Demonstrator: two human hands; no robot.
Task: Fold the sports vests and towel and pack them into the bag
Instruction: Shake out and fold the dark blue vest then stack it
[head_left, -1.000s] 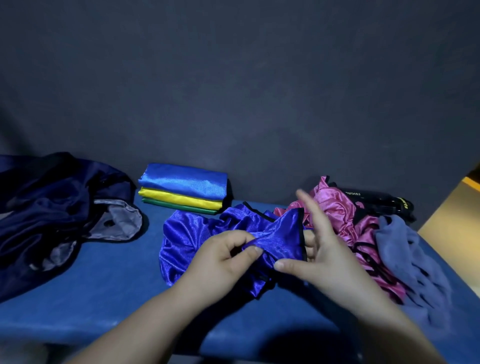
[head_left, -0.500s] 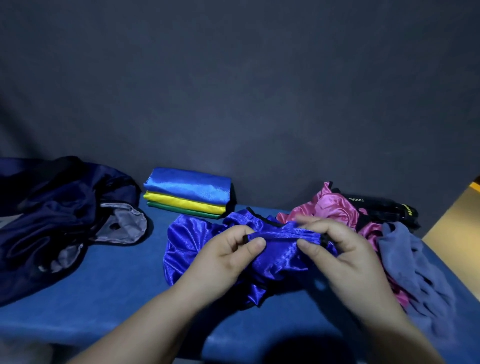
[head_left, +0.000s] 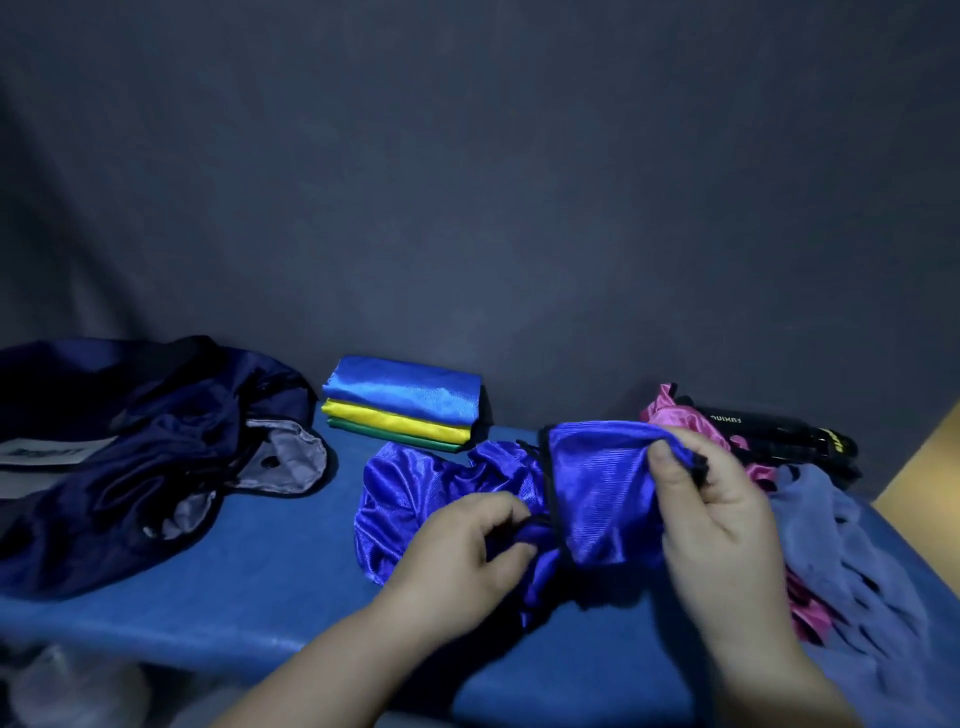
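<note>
A shiny royal-blue vest with black trim lies crumpled on the blue table. My right hand pinches its upper edge and lifts a flap of it. My left hand grips a bunched lower part of the same vest. Behind it stands a stack of folded vests: blue on top, yellow, then green. A pink vest and a grey-blue towel lie in a heap at the right. The dark navy bag lies open at the left.
A black object with yellow markings lies at the back right behind the pink vest. A dark backdrop closes off the rear. The table's front edge runs just below my forearms, and its right edge falls away past the towel.
My hands have moved apart. The right hand has lifted the vest's edge up and to the right, spreading a flap; the left hand has dropped lower onto the bunched part.
</note>
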